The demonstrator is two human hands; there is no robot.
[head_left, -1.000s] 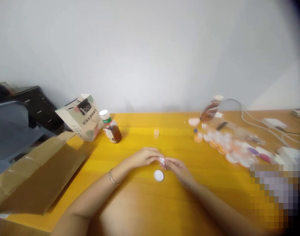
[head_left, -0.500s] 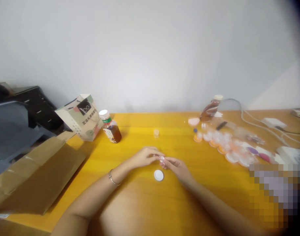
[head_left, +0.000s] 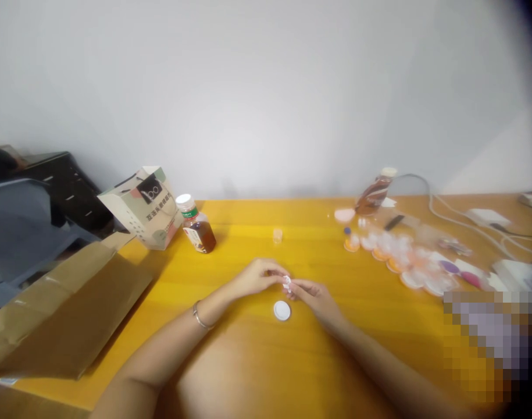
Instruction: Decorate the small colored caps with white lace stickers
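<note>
Above the middle of the table, my left hand (head_left: 260, 277) and my right hand (head_left: 316, 298) meet fingertip to fingertip. Between them is a small white piece with reddish and dark marks (head_left: 287, 282); its kind is too small to make out. Both hands are closed in a pinch on it, the left from one side and the right from the other. Just below the fingers a round white disc (head_left: 282, 311), like a lid, lies flat on the table. Farther back stands a small clear pot (head_left: 277, 235).
At the left stand a bottle of dark drink (head_left: 199, 231), a printed paper bag (head_left: 154, 212) and an open cardboard box (head_left: 74, 314). A brown bottle (head_left: 376, 192), several round clear tubs (head_left: 411, 276) and white cables (head_left: 461, 218) occupy the right side.
The fingers have shifted slightly around the small white piece, which now shows a little more of itself. Everything else stays in place.
</note>
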